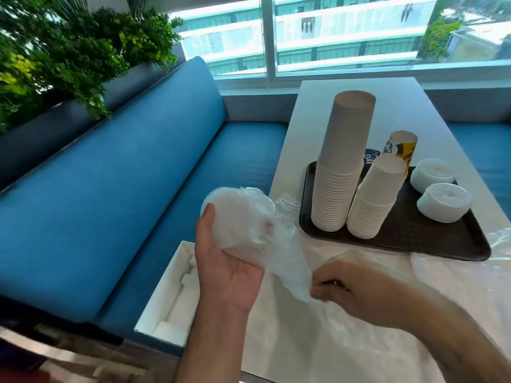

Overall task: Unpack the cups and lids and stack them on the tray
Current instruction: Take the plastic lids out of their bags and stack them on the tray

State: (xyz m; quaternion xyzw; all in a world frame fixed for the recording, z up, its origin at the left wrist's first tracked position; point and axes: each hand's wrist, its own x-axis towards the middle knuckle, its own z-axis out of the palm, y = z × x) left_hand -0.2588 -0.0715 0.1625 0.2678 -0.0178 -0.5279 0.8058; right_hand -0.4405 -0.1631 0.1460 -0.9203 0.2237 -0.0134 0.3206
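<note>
My left hand (224,261) grips a stack of white lids (235,217) still partly wrapped in a clear plastic bag (287,261), held above the table's left edge. My right hand (356,291) pinches the loose end of that bag. On the dark tray (431,239) stand a tall stack of white paper cups (343,167) upside down and a shorter white cup stack (376,197) in front of it. Two stacks of white lids (432,175) (445,203) lie on the tray's right side. A yellow printed cup stack (401,147) stands behind.
The white table (387,106) runs toward the window. Loose clear plastic wrap (500,241) lies right of the tray. An open white box (171,299) with white contents sits on the blue bench (138,189) left of the table. Green plants (69,51) fill the far left.
</note>
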